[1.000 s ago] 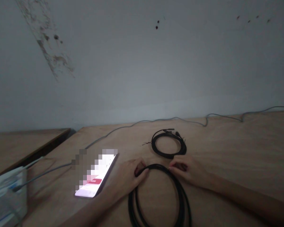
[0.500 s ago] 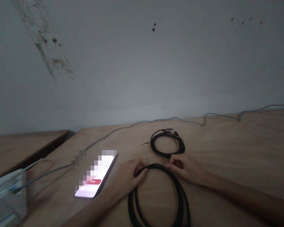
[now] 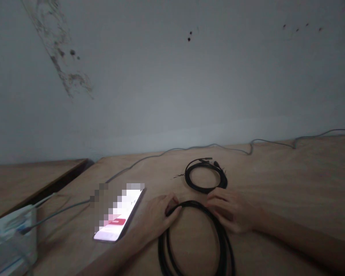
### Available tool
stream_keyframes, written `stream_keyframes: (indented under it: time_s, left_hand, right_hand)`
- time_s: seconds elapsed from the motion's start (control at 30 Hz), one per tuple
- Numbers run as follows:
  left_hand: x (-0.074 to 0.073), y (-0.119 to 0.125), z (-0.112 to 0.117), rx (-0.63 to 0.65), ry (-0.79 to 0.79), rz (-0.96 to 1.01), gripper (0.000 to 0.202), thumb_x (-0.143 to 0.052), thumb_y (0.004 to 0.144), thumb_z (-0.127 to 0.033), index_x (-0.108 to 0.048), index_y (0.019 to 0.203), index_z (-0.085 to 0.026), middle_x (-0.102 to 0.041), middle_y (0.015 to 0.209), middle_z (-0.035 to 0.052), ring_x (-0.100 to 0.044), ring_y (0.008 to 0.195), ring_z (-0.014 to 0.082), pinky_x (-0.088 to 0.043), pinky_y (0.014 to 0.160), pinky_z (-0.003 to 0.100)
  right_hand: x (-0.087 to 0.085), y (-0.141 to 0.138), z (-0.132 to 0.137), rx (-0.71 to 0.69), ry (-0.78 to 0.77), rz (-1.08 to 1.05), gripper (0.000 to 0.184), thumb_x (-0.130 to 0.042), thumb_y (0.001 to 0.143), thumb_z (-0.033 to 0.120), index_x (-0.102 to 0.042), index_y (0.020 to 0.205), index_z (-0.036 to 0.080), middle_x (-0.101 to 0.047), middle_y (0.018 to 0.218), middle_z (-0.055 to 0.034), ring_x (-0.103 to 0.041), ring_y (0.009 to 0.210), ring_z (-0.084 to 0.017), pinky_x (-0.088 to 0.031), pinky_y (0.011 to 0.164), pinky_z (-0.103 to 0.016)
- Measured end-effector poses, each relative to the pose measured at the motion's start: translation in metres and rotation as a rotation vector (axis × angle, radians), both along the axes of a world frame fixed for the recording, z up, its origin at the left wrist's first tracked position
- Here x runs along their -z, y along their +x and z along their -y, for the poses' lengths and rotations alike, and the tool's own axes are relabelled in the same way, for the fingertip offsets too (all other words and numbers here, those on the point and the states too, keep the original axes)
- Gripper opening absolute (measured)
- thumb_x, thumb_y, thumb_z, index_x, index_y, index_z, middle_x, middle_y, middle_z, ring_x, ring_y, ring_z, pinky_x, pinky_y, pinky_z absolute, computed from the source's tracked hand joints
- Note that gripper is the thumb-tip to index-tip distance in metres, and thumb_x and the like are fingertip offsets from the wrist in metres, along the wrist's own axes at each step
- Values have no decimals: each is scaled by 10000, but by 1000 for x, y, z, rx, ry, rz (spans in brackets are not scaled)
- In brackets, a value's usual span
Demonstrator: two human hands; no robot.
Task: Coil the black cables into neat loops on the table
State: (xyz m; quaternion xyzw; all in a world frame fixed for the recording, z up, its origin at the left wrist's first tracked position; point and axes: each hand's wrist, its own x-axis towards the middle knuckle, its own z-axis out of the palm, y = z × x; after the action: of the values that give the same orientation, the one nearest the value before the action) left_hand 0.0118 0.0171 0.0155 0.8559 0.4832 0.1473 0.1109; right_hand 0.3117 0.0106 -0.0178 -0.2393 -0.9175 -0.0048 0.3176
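1. Large black coil (image 3: 223, 249) flat on tabletop (image 3: 290, 184), running from between the hands toward wearer; far arc bows wallward. Near edge cropped: long axis cannot be told.
2. Left hand (image 3: 161, 214) pinching its far-left arc.
3. Right hand (image 3: 234, 211) half-curled at far-right arc; grip unclear.
4. Smaller black coil (image 3: 224, 180) just beyond.

Near coil (image 3: 222, 245) and far coil (image 3: 224, 180) are black, the tabletop (image 3: 290, 184) brown, the wall (image 3: 161, 84) grey.
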Motion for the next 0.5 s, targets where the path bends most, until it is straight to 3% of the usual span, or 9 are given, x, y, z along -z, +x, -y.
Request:
stream_keyframes:
  time_s: [0.17,0.27,0.4,0.5]
  left_hand:
    - [3,-1,-1,14,8,14,270,-510,983,-471,-608,912,-230,-678,842,14,-622,784,214,-390,665,290]
    - [7,-2,-3,18,19,37,256,-524,981,-472,-606,925,-236,-679,847,10,-626,795,215,-392,668,289]
    - [9,-4,-3,37,15,50,260,-516,991,-479,-613,941,-242,-683,856,7,-631,811,214,-396,679,291]
    - [8,-4,-2,35,15,46,261,-516,991,-477,-614,937,-240,-689,868,10,-635,823,217,-397,679,294]
  right_hand:
    - [5,10,-11,-56,338,151,233,-519,987,120,-668,1164,150,-724,1112,-116,-657,986,-225,-558,830,-352]
    - [12,16,-16,-35,454,203,244,-516,1001,104,-677,1178,149,-731,1124,-110,-667,985,-220,-562,816,-340]
    - [14,12,-16,24,420,181,239,-516,1003,103,-680,1171,146,-732,1029,-102,-663,918,-212,-555,774,-327]
    - [7,1,-8,76,193,151,181,-535,992,148,-713,1021,160,-710,887,-79,-644,825,-205,-538,748,-326]
